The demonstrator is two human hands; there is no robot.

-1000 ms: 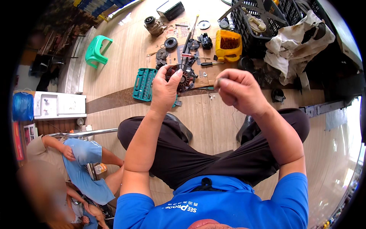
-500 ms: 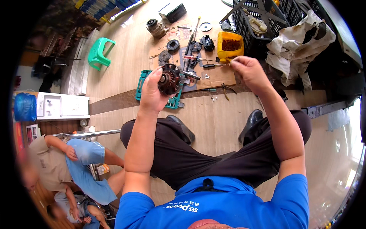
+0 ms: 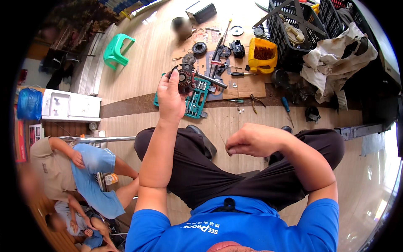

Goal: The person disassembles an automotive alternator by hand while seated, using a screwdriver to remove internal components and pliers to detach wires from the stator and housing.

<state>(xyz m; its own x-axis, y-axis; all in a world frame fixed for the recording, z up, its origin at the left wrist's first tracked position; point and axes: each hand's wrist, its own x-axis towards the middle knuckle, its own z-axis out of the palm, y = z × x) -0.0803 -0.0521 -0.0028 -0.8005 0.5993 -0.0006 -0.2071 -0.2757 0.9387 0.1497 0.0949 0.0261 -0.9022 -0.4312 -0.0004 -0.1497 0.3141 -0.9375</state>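
My left hand (image 3: 171, 94) is closed round the edge of a motor rotor (image 3: 186, 80), a round part with dark claw-like teeth and a copper-coloured middle. It is held up above a teal socket-set case (image 3: 200, 101), partly covering it. My right hand (image 3: 256, 140) is in front of my knees, thumb and fingers pinched together. A very thin strand (image 3: 221, 135) sticks out from the fingertips toward the upper left. What it is made of is too fine to tell.
Cardboard holds screwdrivers, a black ring (image 3: 199, 48) and other parts. Beside it stand a cut yellow jug (image 3: 262, 56) and black crates (image 3: 289, 47). Pliers (image 3: 254, 103) and a blue-handled screwdriver (image 3: 287, 108) lie nearer. A green stool (image 3: 116, 52) is at left; people sit at lower left.
My right hand has come from beside the yellow jug back toward my lap, still pinched. My left hand keeps the rotor, which has turned slightly. The view has shifted a little.
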